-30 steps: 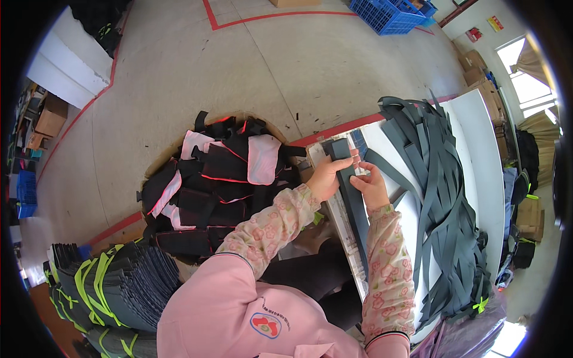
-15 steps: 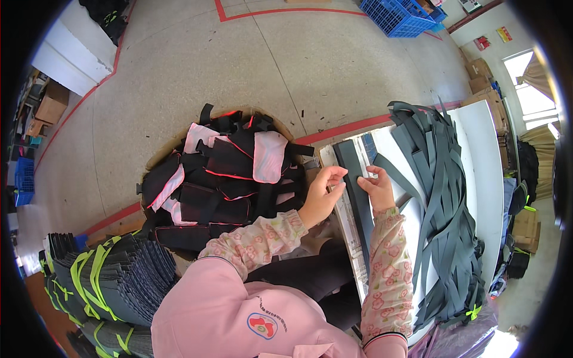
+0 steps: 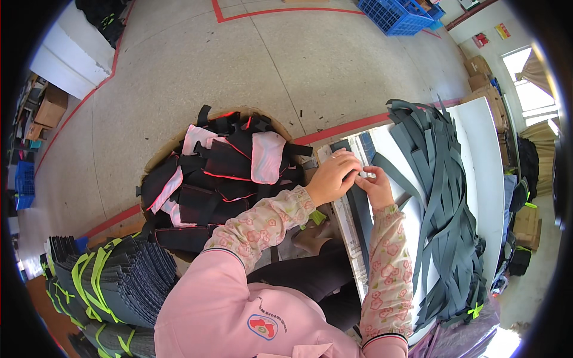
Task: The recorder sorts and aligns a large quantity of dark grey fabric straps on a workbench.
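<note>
A wide dark grey strap (image 3: 360,218) lies lengthwise along the left edge of the white table (image 3: 473,179). Over it, my left hand (image 3: 335,177) is closed, with thumb and fingers drawn together and the fingertips meeting those of my right hand. My right hand (image 3: 377,190) is closed too, its thumb and forefinger pinched at the strap's right edge. Whatever lies between the fingertips is hidden. To the right of my hands, a big heap of loose dark grey straps (image 3: 439,173) runs down the table, one strap end reaching toward my right hand.
Left of the table stands a round cardboard container (image 3: 156,156) full of black and pink strapped pieces (image 3: 224,158). Stacked dark sheets (image 3: 140,274) tied with yellow-green bands (image 3: 89,277) sit at lower left. A blue crate (image 3: 391,17) stands on the far floor.
My left hand has moved right and slightly up, over the strap, and its fingers now meet my right hand's. My right hand has stayed nearly in place.
</note>
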`<state>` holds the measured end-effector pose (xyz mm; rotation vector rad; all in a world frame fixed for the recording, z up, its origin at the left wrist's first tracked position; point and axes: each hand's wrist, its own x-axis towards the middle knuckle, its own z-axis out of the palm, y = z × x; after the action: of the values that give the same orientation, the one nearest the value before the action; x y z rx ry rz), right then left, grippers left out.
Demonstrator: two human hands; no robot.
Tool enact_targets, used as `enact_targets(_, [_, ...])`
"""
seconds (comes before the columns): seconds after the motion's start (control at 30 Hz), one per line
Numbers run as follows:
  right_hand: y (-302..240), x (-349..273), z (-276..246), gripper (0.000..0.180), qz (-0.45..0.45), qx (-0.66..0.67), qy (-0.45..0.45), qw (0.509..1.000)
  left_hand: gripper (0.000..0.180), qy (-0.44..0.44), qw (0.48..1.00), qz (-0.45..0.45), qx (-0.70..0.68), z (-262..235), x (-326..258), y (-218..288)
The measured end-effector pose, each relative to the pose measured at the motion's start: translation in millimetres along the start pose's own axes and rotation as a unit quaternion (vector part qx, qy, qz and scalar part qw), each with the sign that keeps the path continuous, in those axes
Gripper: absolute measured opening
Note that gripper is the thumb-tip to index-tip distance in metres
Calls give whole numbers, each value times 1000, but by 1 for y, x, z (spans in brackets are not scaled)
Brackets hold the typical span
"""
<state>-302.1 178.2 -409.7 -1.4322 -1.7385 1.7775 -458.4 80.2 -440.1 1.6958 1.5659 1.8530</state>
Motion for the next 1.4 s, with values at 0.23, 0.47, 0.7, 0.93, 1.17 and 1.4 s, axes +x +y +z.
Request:
enact_targets(0.23, [3,-9,7,40,-19,-27,16,999,12,10,999,30,20,3,-11,-4])
enact_targets(0.47, [-9,-84,45,55,-206,-528,204,798,13,-49,991,46,120,0,-5,-18])
enact_targets(0.7, [107,-263,-59,49,-158,-513,256,804,13,-75,975,98,184,8,0,-21])
enact_targets(0.93, [165,-362,-98,55,-108,-442,313,834,11,-115,968,108,193,9,-6,-18])
enact_targets(1.17, [184,-363,-107,50,-143,-426,336,828,10,-129,965,105,201,7,-4,-20])
enact_targets(1.4, [191,-362,-117,40,-171,-411,333,831,8,-126,962,108,216,8,-3,-23])
